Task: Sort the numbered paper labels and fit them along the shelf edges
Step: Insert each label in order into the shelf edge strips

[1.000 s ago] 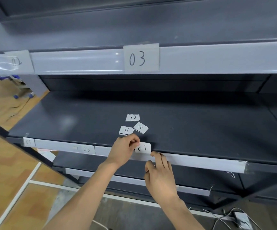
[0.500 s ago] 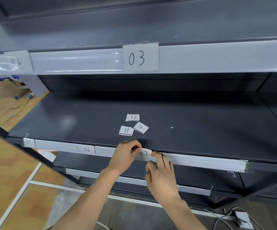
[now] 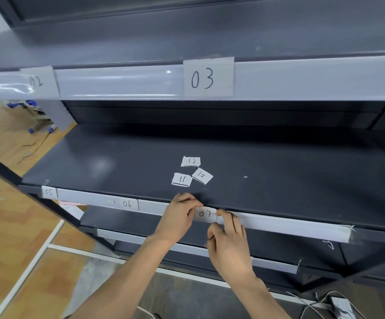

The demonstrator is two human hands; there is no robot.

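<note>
Left hand (image 3: pixel 177 217): curled at the left end of the 07 label (image 3: pixel 204 214), thumb and forefinger pinched on its edge, pressing it against the edge strip (image 3: pixel 285 225) of the middle shelf (image 3: pixel 279 180).
Right hand (image 3: pixel 229 240): fingertips (image 3: pixel 222 212) on the right end of the same label, thumb tucked below the strip; remaining fingers loosely bent, gripping nothing else.
07 label: lying in line with the strip, between the two hands, digits readable; whether fully seated in the holder, cannot tell.
Step in hand: seating 07, by the look of it at the final press rather than the first placing.
Already fitted on this strip: 05 label (image 3: pixel 48 192) at the far left, 06 label (image 3: pixel 127 204) between it and the hands.
Upper shelf strip (image 3: pixel 122 81): 02 label (image 3: pixel 36 81) at left, 03 label (image 3: pixel 208 78) near the middle.
Loose labels: 11 label (image 3: pixel 181 179), 10 label (image 3: pixel 202 175) and 12 label (image 3: pixel 190 161) lying close together on the middle shelf, just behind the hands; 11 and 10 touching or nearly so.
Missing from view: 08 and 09, nowhere visible.
Next move, as a judgement: smoothing 07 flat, letting go, then finding the next number; if 08 and 09 are not at hand, 10 would be the lowest left, needing a light pinch to lift thin paper off flat metal.
Lower strip (image 3: pixel 140 238): bare where visible, likely the place for later numbers.
</note>
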